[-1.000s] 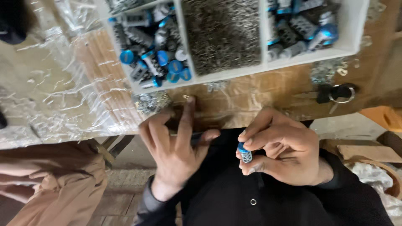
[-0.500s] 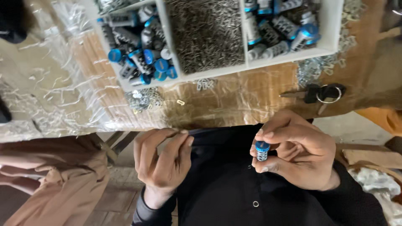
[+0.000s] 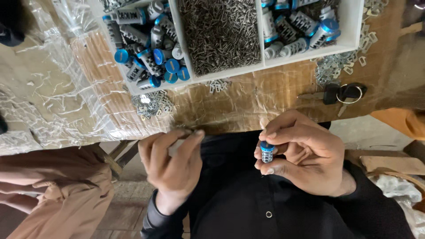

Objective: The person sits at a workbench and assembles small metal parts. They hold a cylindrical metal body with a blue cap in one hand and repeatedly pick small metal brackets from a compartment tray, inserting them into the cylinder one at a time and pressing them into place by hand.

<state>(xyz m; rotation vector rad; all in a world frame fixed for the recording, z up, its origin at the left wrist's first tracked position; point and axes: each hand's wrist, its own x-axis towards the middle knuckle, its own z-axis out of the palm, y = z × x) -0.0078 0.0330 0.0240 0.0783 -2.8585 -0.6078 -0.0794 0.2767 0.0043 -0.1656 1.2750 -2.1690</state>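
The right hand (image 3: 305, 155) pinches a small blue-capped cylinder (image 3: 267, 152) upright, long axis vertical, above the lap. The left hand (image 3: 172, 161), just left of it, closes its fingertips on something tiny at the counter (image 3: 248, 106) edge.

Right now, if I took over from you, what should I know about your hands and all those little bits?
Right hand: holds one blue-capped cylinder upright between thumb and fingers.
Left hand: fingertips pinched on what looks like a small metal bit at the table edge, too blurred to tell more.
White tray: more cylinders in the outer compartments, tiny pins in the middle.
Flat metal plates and keys lie on the table.
Done or left: one cylinder in hand, the others lie in the tray.
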